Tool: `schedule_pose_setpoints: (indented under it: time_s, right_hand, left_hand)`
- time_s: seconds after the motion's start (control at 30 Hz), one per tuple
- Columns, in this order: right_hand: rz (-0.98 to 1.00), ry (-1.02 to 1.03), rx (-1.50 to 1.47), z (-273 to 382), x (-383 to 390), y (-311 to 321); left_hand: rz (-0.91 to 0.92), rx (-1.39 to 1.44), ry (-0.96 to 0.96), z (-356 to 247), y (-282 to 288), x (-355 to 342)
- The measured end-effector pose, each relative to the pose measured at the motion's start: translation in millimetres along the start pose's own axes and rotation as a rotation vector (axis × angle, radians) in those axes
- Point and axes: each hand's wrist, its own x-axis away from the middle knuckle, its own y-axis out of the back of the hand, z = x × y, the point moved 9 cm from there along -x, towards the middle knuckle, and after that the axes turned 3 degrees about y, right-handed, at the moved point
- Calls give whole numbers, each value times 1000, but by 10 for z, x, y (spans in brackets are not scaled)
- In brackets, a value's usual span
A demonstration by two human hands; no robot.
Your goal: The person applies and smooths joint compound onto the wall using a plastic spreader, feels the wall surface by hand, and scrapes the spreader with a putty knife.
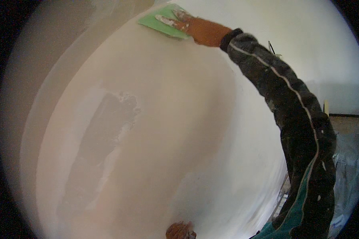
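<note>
- Green sanding sheet [155, 26], by its look: head view, upper middle of the frame, flat against the pale plastered wall [159, 103].
- Handling, judged: light, thin and fairly flexible, with little to break; its edges may curl or tear, and fine dust could make its back slippery.
- Place to hold, judged: broad back, fingers spread across the middle for even pressure, kept clear of the corners.
- Right hand [206, 32]: upper middle, holding the sheet beneath extended fingers; fingertips [163, 19] coated white. Grip at the hidden edges: cannot tell.
- Relation: sheet directly under the fingers, its larger bare part reaching left of them; palm and wrist to its right.
- Left hand [181, 230]: bottom middle, cut by the frame edge, well apart from the sheet; looks bunched, but whether it holds anything cannot be told.
- Black sleeve [293, 89] with pale piping: curving down the right side.
- Grey-brown patch [101, 135], ragged-edged: wall surface, left of centre, well below the sheet.
</note>
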Motion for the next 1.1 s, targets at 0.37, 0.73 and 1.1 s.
schedule_pose_setpoints:
  time_s: [0.37,0.73,1.1]
  right_hand:
    - [357,-45,-168,5,654,564]
    - [236,183,-83,46,-559,651]
    - [528,149,-52,-324,685,177]
  left_hand:
    - [-25,-24,-21,57,79,-28]
    - [12,51,81,284,137,119]
    - [27,1,8,72,62,-243]
